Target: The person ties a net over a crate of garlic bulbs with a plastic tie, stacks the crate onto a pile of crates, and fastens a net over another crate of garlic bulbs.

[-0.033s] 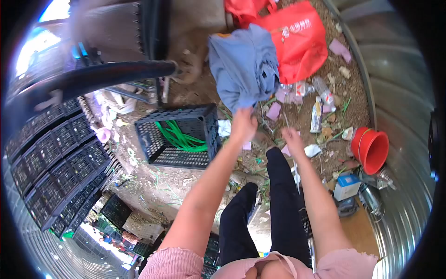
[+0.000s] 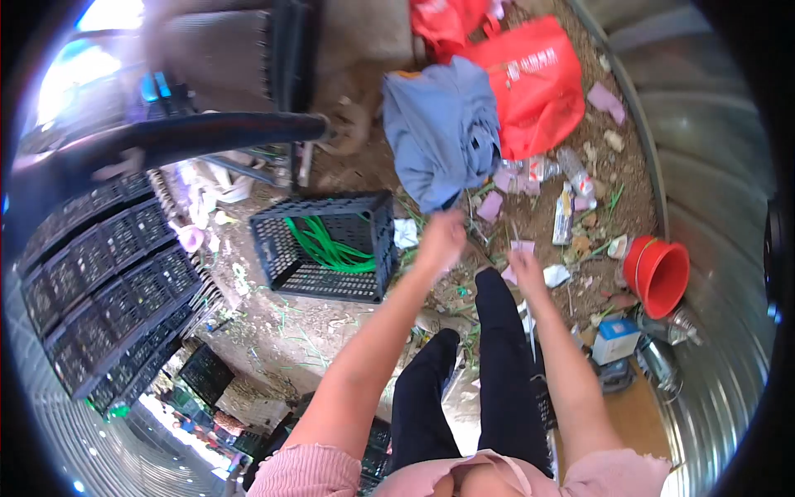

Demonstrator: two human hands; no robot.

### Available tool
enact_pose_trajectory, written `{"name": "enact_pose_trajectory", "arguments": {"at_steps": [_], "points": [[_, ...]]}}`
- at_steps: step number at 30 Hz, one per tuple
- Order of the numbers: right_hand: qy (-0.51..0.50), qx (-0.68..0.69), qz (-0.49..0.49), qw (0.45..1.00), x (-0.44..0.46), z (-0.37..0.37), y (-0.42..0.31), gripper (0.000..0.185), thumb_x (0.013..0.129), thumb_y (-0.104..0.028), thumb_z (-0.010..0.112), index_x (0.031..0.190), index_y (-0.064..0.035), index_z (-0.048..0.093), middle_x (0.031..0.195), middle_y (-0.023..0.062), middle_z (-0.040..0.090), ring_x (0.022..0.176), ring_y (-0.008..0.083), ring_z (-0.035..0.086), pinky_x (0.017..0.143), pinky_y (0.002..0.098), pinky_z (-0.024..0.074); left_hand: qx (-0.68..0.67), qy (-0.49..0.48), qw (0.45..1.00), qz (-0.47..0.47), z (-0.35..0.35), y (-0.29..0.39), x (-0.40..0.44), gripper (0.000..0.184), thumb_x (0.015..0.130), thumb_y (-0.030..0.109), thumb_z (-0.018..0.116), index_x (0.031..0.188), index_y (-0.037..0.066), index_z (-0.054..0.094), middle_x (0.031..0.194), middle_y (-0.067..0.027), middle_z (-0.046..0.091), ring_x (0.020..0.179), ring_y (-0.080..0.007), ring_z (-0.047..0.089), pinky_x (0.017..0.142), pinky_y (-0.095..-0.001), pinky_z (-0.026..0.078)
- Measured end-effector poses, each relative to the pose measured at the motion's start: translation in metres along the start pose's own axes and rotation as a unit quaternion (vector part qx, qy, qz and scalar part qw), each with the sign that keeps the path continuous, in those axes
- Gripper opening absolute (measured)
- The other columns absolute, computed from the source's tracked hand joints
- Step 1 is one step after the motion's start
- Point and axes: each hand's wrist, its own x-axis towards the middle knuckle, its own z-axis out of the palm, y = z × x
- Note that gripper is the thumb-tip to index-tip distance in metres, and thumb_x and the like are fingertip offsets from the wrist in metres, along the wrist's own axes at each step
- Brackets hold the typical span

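Observation:
My left hand (image 2: 444,240) is at the lower edge of a crumpled blue-grey cloth (image 2: 439,128); it is blurred, and whether its fingers grip anything cannot be made out. To its right, my right hand (image 2: 527,270) is closed on a thin pale strip (image 2: 532,328), which sticks out above the fingers and hangs down beside my dark trouser leg. The cloth lies against a red bag (image 2: 538,91) with white print. Left of my left hand, a black plastic crate (image 2: 323,286) lies with its opening towards me, green strips (image 2: 327,248) inside it.
Stacked black crates (image 2: 108,290) stand at the left, below a dark curved bar (image 2: 182,137). Plastic bottles (image 2: 575,171) and paper scraps litter the soil. At the right are a red bucket (image 2: 662,277), a blue-white box (image 2: 617,340) and a corrugated metal wall (image 2: 729,207).
The view has shifted slightly, so the cloth, crate and bag appear a little lower. Both hands have moved slightly towards my body.

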Motion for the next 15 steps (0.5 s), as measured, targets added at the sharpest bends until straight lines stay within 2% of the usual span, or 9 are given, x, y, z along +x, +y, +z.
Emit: {"name": "enact_pose_trajectory", "arguments": {"at_steps": [1,2,5,9,10,11,13,14,15], "points": [[-0.015,0.011,-0.020,1.000,-0.008,-0.004,0.027,0.021,0.083,-0.024,0.050,0.085,-0.0027,0.053,0.065,-0.0006,0.048,0.057,0.0083,0.043,0.053,0.0233,0.0362,-0.046,-0.012,0.998,0.043,0.005,0.003,-0.021,0.024,0.080,0.012,0.047,0.101,0.001,0.051,0.089,-0.0115,0.055,0.079,-0.0189,0.052,0.072,-0.0303,0.042],[-0.019,0.012,0.013,1.000,-0.115,-0.028,-0.088,0.016,0.082,-0.020,0.051,0.085,-0.0045,0.053,0.065,-0.0026,0.046,0.057,0.0060,0.041,0.053,0.0217,0.0357,-0.096,-0.034,0.993,0.058,-0.043,0.082,-0.119,0.020,0.081,0.010,0.046,0.098,0.002,0.053,0.085,-0.0078,0.056,0.075,-0.0135,0.051,0.067,-0.0274,0.042],[-0.057,0.120,-0.062,0.989,-0.183,-0.053,-0.196,0.011,0.081,-0.013,0.053,0.090,-0.0058,0.053,0.068,-0.0066,0.044,0.057,0.0026,0.039,0.052,0.0175,0.0330,-0.132,-0.123,0.983,-0.010,-0.110,0.192,-0.229,0.021,0.081,0.009,0.049,0.100,0.003,0.054,0.086,-0.0081,0.057,0.074,-0.0132,0.053,0.065,-0.0245,0.043],[-0.050,0.268,-0.167,0.948,-0.292,-0.094,-0.440,0.009,0.078,-0.008,0.054,0.086,-0.0068,0.054,0.069,-0.0066,0.041,0.051,-0.0003,0.031,0.042,0.0140,0.0243,-0.090,0.084,0.969,0.216,-0.241,0.317,-0.388,0.024,0.075,0.004,0.055,0.099,0.005,0.054,0.082,-0.0087,0.055,0.075,-0.0192,0.054,0.067,-0.0280,0.043],[-0.048,0.322,-0.252,0.911,-0.317,-0.111,-0.488,0.016,0.076,-0.014,0.056,0.087,-0.0041,0.051,0.066,-0.0045,0.041,0.048,0.0011,0.031,0.038,0.0137,0.0236,-0.084,0.118,0.962,0.230,-0.284,0.347,-0.438,0.023,0.076,0.000,0.054,0.099,0.003,0.055,0.094,-0.0091,0.055,0.083,-0.0179,0.054,0.074,-0.0286,0.043],[-0.024,0.298,-0.442,0.846,-0.346,-0.122,-0.535,0.016,0.074,-0.013,0.058,0.082,-0.0010,0.050,0.067,0.0002,0.040,0.052,0.0033,0.034,0.041,0.0138,0.0258,-0.110,0.215,0.943,0.230,-0.312,0.366,-0.492,0.017,0.082,0.010,0.048,0.094,0.002,0.057,0.092,-0.0103,0.056,0.081,-0.0212,0.054,0.072,-0.0306,0.043],[-0.048,0.324,-0.631,0.703,-0.419,-0.131,-0.627,0.033,0.076,-0.029,0.051,0.074,0.0028,0.046,0.062,0.0011,0.034,0.053,0.0083,0.033,0.041,0.0147,0.0219,0.035,0.476,0.825,0.301,-0.365,0.390,-0.602,0.028,0.082,0.023,0.037,0.085,0.001,0.054,0.088,-0.0130,0.057,0.078,-0.0258,0.053,0.070,-0.0344,0.042],[-0.135,0.241,-0.717,0.641,-0.453,-0.142,-0.666,0.031,0.079,-0.033,0.047,0.087,-0.0031,0.043,0.075,0.0016,0.036,0.055,0.0099,0.036,0.043,0.0189,0.0264,0.188,0.612,0.673,0.370,-0.388,0.399,-0.645,0.018,0.081,0.018,0.043,0.086,0.004,0.052,0.072,-0.0069,0.053,0.065,-0.0215,0.051,0.059,-0.0318,0.044],[-0.235,0.160,-0.778,0.561,-0.488,-0.152,-0.705,0.032,0.083,-0.036,0.042,0.099,-0.0089,0.040,0.088,0.0021,0.038,0.057,0.0115,0.039,0.046,0.0230,0.0310,0.130,0.589,0.676,0.423,-0.393,0.422,-0.696,0.021,0.080,0.021,0.043,0.086,0.003,0.053,0.078,-0.0093,0.051,0.073,-0.0240,0.050,0.066,-0.0355,0.040]]}}
